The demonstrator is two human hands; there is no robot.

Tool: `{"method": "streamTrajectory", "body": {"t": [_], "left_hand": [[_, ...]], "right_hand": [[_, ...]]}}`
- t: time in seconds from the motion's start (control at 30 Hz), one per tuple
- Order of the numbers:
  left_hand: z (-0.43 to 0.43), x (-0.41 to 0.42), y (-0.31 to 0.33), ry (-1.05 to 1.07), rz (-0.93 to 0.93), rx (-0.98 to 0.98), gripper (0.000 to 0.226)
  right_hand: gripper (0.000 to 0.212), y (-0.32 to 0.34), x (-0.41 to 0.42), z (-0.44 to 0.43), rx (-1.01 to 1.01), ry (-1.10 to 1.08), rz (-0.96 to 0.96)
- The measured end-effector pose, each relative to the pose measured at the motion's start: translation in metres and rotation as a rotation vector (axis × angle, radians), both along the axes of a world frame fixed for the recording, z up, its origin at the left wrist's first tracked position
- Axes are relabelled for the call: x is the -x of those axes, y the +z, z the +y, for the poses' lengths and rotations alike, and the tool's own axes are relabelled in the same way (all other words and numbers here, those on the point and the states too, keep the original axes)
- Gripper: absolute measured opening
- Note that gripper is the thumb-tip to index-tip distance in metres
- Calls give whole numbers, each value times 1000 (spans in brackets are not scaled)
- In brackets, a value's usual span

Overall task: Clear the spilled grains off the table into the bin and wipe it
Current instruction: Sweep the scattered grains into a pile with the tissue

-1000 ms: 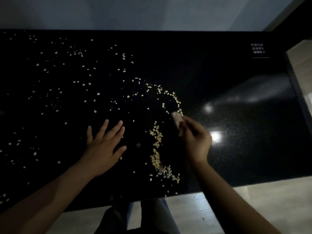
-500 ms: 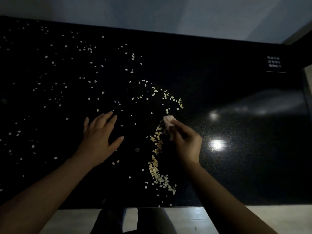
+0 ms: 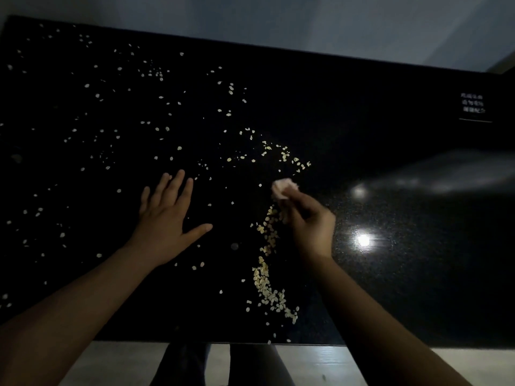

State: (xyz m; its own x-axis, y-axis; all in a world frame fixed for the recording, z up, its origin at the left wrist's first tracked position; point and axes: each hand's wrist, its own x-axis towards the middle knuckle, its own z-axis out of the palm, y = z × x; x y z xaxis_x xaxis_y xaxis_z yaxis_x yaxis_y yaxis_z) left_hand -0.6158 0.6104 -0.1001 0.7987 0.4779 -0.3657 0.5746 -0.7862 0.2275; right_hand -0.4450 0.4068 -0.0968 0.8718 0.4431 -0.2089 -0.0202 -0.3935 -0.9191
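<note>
Head view, looking down: my left hand [image 3: 164, 221] lies flat on the black table [image 3: 412, 288], fingers straight and spread. My right hand [image 3: 309, 227] pinches a pale wad [image 3: 282, 188] at the far end of a band of grains [image 3: 264, 280] that reaches the near edge. Bare tabletop lies to the right.

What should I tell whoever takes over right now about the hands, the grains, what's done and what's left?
Left hand: lies flat on the black table, fingers spread.
Right hand: pinches a small pale wad at the far end of the grain line.
Grains: a gathered line runs from the wad to the near edge; loose grains scatter over the left and far parts.
Bin: not in view.
Done: some grains gathered. Left: gather the rest, bin everything, wipe.
</note>
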Motion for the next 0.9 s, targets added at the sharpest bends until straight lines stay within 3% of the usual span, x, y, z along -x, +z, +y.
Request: {"method": "streamTrajectory", "body": {"t": [0.07, 0.17, 0.27, 0.4, 0.63, 0.8, 0.9], "left_hand": [[0, 1, 0, 0, -6, -4, 106], [0, 0, -1, -1, 12, -11, 107], [0, 0, -2, 3, 21, -21, 106], [-1, -1, -1, 2, 14, -21, 105], [2, 0, 0, 20, 1, -22, 97], [5, 1, 2, 12, -25, -29, 89], [6, 3, 1, 10, -40, -19, 86]], "right_hand": [[22, 14, -9, 1, -52, -40, 17], [19, 22, -54, 3, -50, -220, -114], [22, 14, -86, 9, 50, -252, -190], [27, -8, -72, 19, 126, -208, -142], [19, 15, -6, 28, -86, 187, 42], [21, 19, -58, 40, -126, -42, -52], [25, 9, -86, 52, -27, -104, -138]]}}
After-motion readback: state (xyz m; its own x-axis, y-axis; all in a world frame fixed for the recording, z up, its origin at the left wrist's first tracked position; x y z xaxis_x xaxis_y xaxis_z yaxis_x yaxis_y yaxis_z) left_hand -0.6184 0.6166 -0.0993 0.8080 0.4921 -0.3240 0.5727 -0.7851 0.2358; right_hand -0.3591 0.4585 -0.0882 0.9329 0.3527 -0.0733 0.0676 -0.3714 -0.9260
